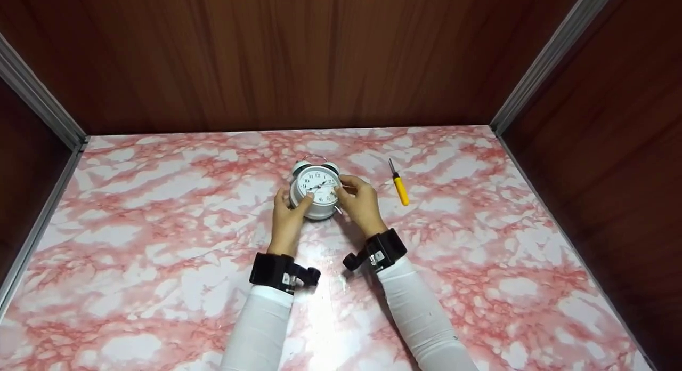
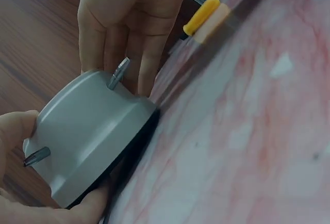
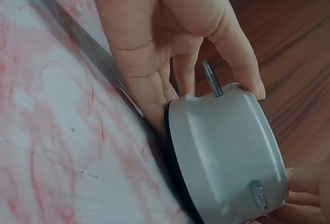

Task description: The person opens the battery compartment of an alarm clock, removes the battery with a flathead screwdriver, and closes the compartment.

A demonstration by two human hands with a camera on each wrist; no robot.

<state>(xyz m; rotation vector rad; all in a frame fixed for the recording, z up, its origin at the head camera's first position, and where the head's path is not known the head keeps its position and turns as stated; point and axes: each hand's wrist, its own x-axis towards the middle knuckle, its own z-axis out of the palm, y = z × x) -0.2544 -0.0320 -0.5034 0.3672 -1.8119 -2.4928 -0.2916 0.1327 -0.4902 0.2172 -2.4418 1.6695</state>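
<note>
A tabletop (image 1: 160,227) with a pink-and-white marble pattern is bounded by a dark reddish-brown wood-grain back wall (image 1: 298,56) and two matching side walls (image 1: 613,120). Grey metal strips (image 1: 554,56) mark the corners and side edges; the near edge is out of frame.

A round white twin-bell alarm clock (image 1: 318,185) is held at mid-table, tilted back, dial facing up; whether it touches the surface is unclear. The person's left hand (image 1: 287,222) grasps its left side, thumb over the rim; the right hand (image 1: 365,204) grasps the right side, thumb at the dial. Two short silver metal legs (image 2: 118,73) jut from the casing.

A yellow-handled screwdriver (image 1: 400,191) lies near the right hand, tip toward the back wall. Wide stretches of marbling reach both side edges.
</note>
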